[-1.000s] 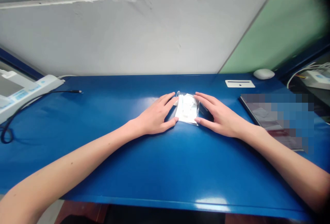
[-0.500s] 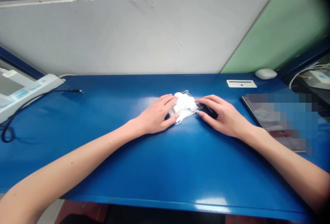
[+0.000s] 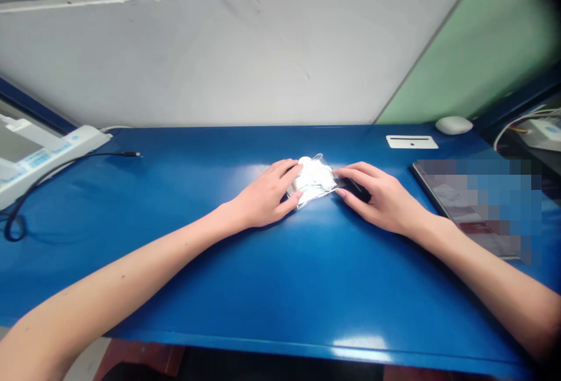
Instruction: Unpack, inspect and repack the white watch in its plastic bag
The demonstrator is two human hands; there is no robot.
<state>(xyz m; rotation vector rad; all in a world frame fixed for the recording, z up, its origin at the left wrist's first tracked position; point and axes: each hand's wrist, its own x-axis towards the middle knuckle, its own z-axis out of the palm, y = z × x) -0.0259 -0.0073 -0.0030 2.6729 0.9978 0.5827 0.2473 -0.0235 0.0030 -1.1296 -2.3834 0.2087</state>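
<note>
A small clear plastic packet [image 3: 316,179] with white, partly round contents lies on the blue table [image 3: 280,287]; glare hides what the contents are. My left hand [image 3: 265,197] grips its left side, fingers over the top and thumb at the near edge. On the other side, my right hand [image 3: 381,197] holds the right end by the fingertips, thumb and forefinger curved around it. A dark patch [image 3: 358,188] shows beneath the right palm, and I cannot tell whether it is part of the packet or a separate thing.
To the right lies a tablet-like device [image 3: 432,194], partly blurred out. Behind it are a white slotted plate [image 3: 412,142] and a white rounded object [image 3: 454,125]. A white power strip [image 3: 56,153] and a black cable [image 3: 87,158] occupy the left. A grey panel [image 3: 219,59] rises at the back.
The packet's near edge has shifted very slightly between my hands. Both hands stay in nearly the same place.
</note>
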